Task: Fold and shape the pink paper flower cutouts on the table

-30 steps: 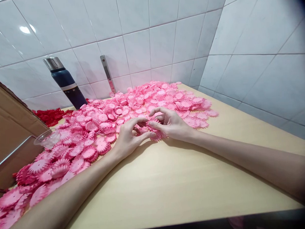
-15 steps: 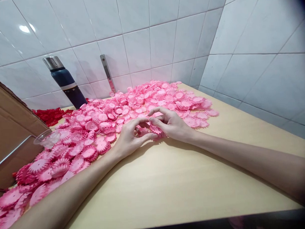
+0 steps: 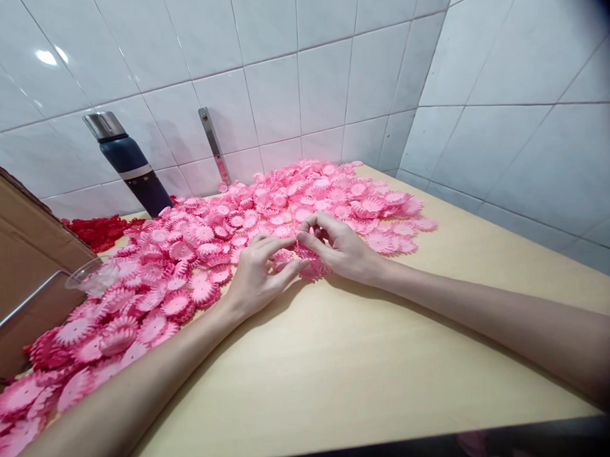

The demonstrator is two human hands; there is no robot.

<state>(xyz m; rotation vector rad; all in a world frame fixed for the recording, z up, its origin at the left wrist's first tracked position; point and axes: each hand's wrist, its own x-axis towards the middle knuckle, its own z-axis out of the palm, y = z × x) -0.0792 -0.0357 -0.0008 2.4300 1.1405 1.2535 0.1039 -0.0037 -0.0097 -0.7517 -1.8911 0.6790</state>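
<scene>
Many pink fringed paper-like flower discs (image 3: 205, 233) lie in a heap across the table, some with a small hole in the middle. At the heap's near edge, my left hand (image 3: 259, 273) has its thumb and forefinger apart, with pink discs visible in the gap behind them. My right hand (image 3: 343, 250) is just beside it, thumb and forefinger pinched together close to the left fingertip. Whatever sits in that pinch, if anything, is too small or hidden to make out. Pink discs (image 3: 314, 268) show beneath and between the two hands.
A dark blue bottle (image 3: 133, 164) with a steel cap stands against the tiled wall (image 3: 275, 89), near a metal strip (image 3: 213, 145). Red pieces (image 3: 102, 230), a clear plastic cup (image 3: 91, 277) and a cardboard box (image 3: 20, 252) are at left. Bare table (image 3: 364, 366) lies nearest me.
My right forefinger has curled in, closing onto the thumb. My left thumb and forefinger have drawn slightly back to the left, away from the right fingertips. The pile looks unchanged.
</scene>
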